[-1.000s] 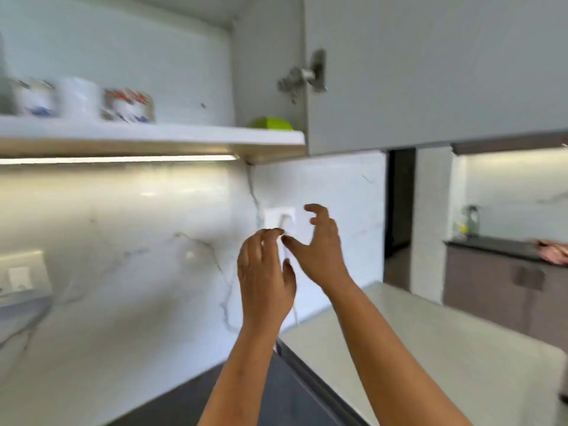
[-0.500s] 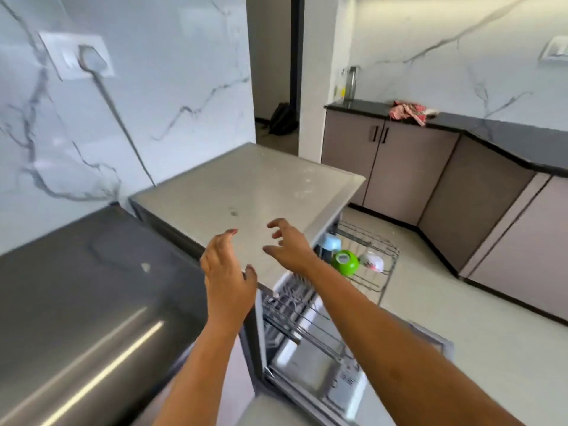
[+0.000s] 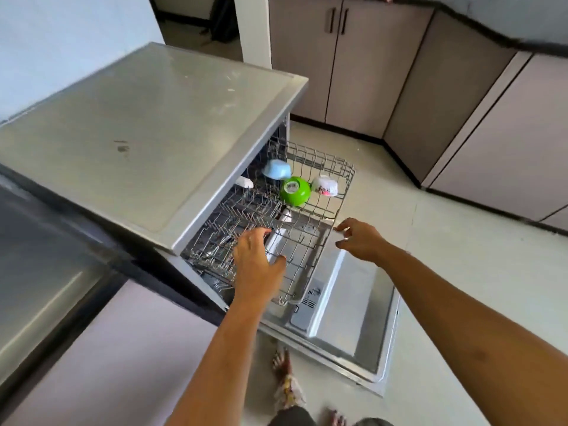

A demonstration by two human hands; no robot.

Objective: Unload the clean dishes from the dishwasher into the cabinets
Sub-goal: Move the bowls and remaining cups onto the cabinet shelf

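The dishwasher's wire upper rack is pulled out over the lowered door. At its far end sit a light blue bowl, a green bowl and a white patterned bowl, all upside down. My left hand hovers open over the near part of the rack, fingers spread. Also empty, my right hand is at the rack's right front corner, fingers apart, close to the wire rim. Something white shows just under the countertop edge.
The steel countertop covers the dishwasher and overhangs the rack's left side. Grey base cabinets line the far wall and the right. My feet stand on the pale tiled floor in front of the door.
My view swung from the open upper cabinet down to the dishwasher. Both empty hands dropped from the wall level to just over the pulled-out rack.
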